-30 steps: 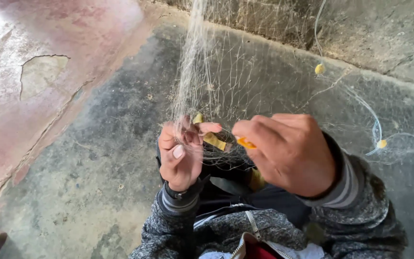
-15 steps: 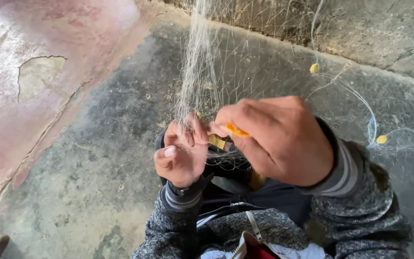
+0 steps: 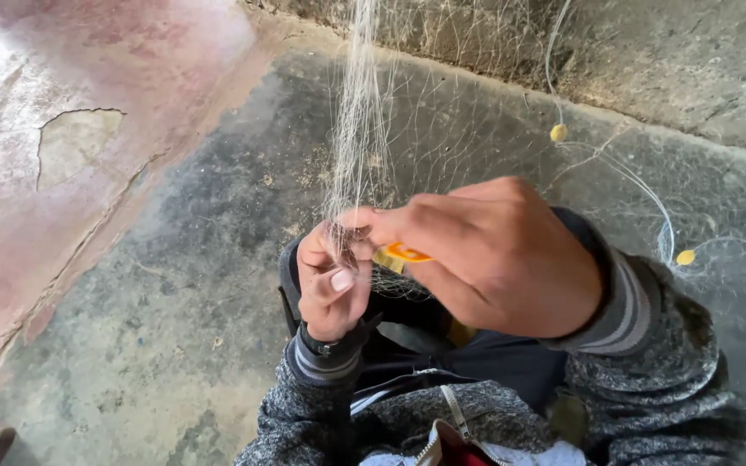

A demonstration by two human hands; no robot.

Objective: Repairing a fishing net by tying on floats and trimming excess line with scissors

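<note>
Between two bare hands, a bunched strand of pale fishing net [image 3: 357, 155] is being held taut. The left hand [image 3: 331, 280] is pinching it closed, while the right hand [image 3: 498, 255] is gripping an orange netting needle [image 3: 401, 254]. Loose mesh with small yellow floats [image 3: 558, 133] is spreading over the grey concrete floor [image 3: 174, 302].

— That net [image 3: 364, 129] looks like fine, translucent nylon thread, faintly shiny, with small smooth yellow floats [image 3: 558, 133] along its cord.

— And the orange needle [image 3: 403, 254]?

— Glossy plastic, it seems. The sleeves [image 3: 649, 345] are soft, speckled grey knit, matt. The floor [image 3: 174, 285] is rough, pitted concrete — its pinkish coating [image 3: 71, 95] cracked and flaking.
</note>
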